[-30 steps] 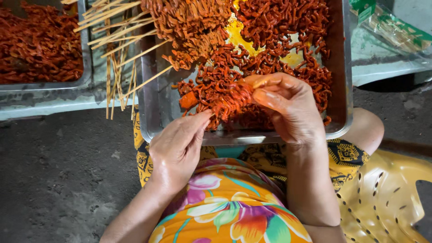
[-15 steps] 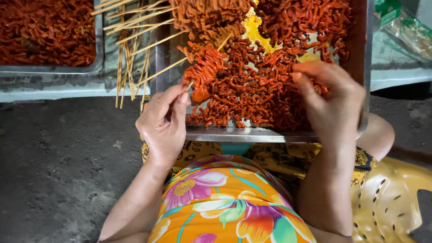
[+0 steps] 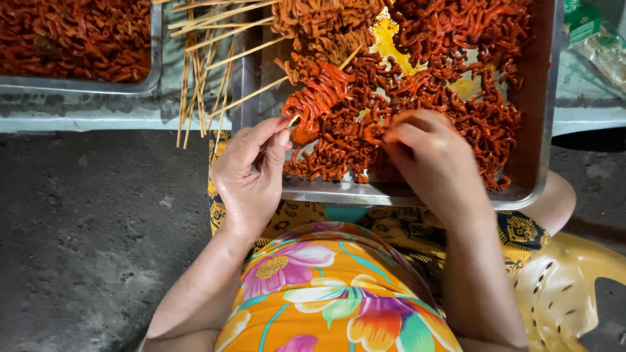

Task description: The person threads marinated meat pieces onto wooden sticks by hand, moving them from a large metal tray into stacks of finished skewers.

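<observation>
Skewer (image 3: 317, 91) about half loaded with red pieces, left hand (image 3: 251, 173) grip pinched on its lower end over the metal tray (image 3: 541, 130). Right hand (image 3: 427, 153) grip closing on loose pieces (image 3: 456, 111); plenty left, bare sticks (image 3: 202, 72) waiting.

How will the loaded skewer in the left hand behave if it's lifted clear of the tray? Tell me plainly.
The skewer probably stays stiff: its thin wooden stick looks straight under the load. The red marinated pieces threaded on it look soft and oily, so they may droop or slide. Held only at its end by the left hand, it likely feels tip-heavy.
</observation>
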